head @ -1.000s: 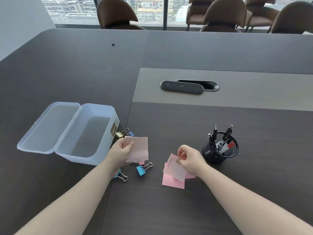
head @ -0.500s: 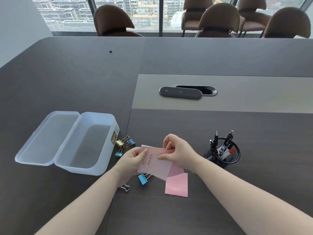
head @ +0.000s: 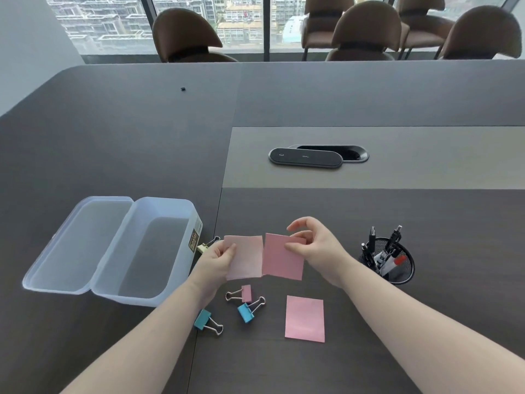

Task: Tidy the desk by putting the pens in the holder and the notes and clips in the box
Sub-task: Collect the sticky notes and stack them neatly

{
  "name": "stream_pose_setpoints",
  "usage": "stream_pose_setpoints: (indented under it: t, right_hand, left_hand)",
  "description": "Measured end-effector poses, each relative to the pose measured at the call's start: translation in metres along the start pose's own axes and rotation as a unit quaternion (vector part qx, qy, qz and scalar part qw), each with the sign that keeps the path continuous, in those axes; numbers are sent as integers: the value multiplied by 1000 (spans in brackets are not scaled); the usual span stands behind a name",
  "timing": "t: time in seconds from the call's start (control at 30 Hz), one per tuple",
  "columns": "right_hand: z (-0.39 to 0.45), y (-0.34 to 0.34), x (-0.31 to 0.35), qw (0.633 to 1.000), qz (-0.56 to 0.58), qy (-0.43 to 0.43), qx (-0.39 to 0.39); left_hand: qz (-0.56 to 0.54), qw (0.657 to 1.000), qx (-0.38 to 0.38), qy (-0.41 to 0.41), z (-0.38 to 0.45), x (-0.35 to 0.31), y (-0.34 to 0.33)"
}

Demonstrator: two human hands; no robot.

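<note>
My left hand [head: 217,261] pinches a pale pink note [head: 245,258] by its left edge. My right hand [head: 314,247] holds a darker pink note [head: 281,258] by its top right corner, side by side with the pale one above the desk. Another pink note [head: 304,319] lies flat on the desk below them. A pink binder clip [head: 241,293], two blue clips [head: 250,309] [head: 206,321] and a yellow clip [head: 206,245] lie near my left wrist. The clear plastic box [head: 147,298] stands open at the left. The black mesh holder [head: 403,275] at the right has several pens in it.
The box's lid [head: 79,243] lies folded open to its left. A black oval device [head: 305,157] sits by a cable slot in the grey centre strip. Brown chairs [head: 366,29] line the far side of the desk by the window.
My hands came together in front of me, each with a note, and the two notes are now held side by side. One pink note is left flat on the desk.
</note>
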State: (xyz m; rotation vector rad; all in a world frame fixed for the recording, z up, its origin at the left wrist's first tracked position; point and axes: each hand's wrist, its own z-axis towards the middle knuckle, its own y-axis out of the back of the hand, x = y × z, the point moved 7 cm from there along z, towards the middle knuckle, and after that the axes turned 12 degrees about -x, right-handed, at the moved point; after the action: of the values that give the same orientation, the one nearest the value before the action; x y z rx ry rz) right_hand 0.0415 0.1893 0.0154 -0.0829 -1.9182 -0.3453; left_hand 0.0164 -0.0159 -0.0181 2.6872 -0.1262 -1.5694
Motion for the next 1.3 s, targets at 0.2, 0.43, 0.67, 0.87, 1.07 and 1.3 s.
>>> stream_pose_setpoints:
  t: [0.2, 0.43, 0.67, 0.87, 1.07, 1.3]
  right_hand:
    - [7, -13, 15, 999, 47, 14, 11]
    - [3, -36, 24, 998, 43, 34, 35]
    - [8, -39, 18, 983, -134, 105, -66]
    - [14, -37, 10, 965, -209, 115, -103]
    - [5, -10, -45, 919, -390, 45, 29]
    - [-29, -9, -88, 785, -599, 75, 141]
  left_hand:
    - [0, 1000, 22, 10, 0, 0, -8]
    - [0, 999, 44, 24, 3, -1, -5]
    - [-83, 984, 119, 102, -3, 1, -17]
    - [-27, 991, 109, 70, 2, 2, -17]
    - [-21, 996, 53, 62, 8, -9, -6]
    - [-3, 998, 47, 40, 3, -21, -3]
